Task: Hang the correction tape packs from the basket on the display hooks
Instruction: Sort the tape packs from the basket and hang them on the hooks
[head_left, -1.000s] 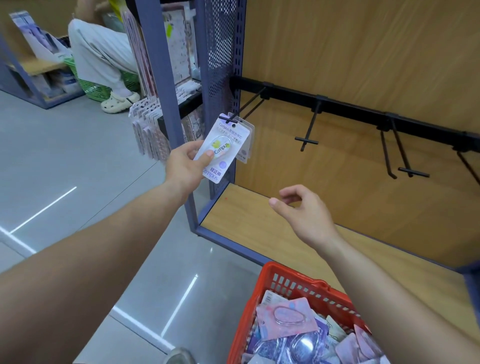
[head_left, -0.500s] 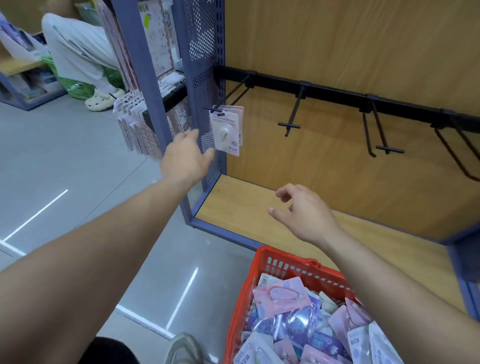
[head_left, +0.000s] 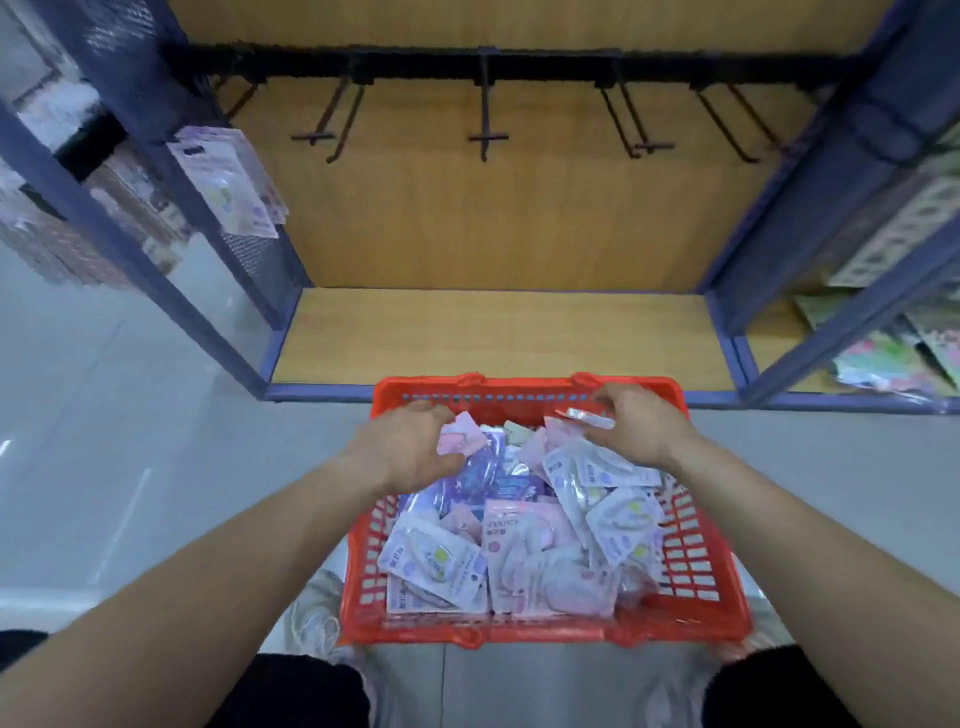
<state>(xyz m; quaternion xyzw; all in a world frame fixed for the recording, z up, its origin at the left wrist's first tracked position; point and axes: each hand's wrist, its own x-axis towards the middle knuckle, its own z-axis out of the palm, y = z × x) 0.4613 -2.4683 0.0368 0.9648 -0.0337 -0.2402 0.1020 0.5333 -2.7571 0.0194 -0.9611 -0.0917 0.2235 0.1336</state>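
Correction tape packs (head_left: 519, 540) were seen heaped loose in a red basket (head_left: 545, 631), pink, lilac and white cards lying overlapped at all angles. The basket was set on the grey floor (head_left: 104, 415) just in front of the shelf unit, between the person's two forearms. At the far right of the heap one edge-on pack (head_left: 584, 418) was pinched by the right hand (head_left: 641, 428), fingers closed on it above and the thumb below, and was held just over the other packs. At the far left a pink pack (head_left: 462, 442) was reached by the left hand (head_left: 405, 447); the fingers were curved over its edge with the thumb spread beneath, but whether it was actually gripped could not be told. Beyond the basket a bare wooden shelf board (head_left: 493, 332) was noted, edged by a blue metal frame (head_left: 810, 218). Higher on the wooden back panel a black rail (head_left: 545, 62) was fixed, with display hooks (head_left: 485, 137) projecting forward from it. On the far-left hook a few hung packs (head_left: 228, 182) were recorded, blurred, beside the perforated blue side panel.
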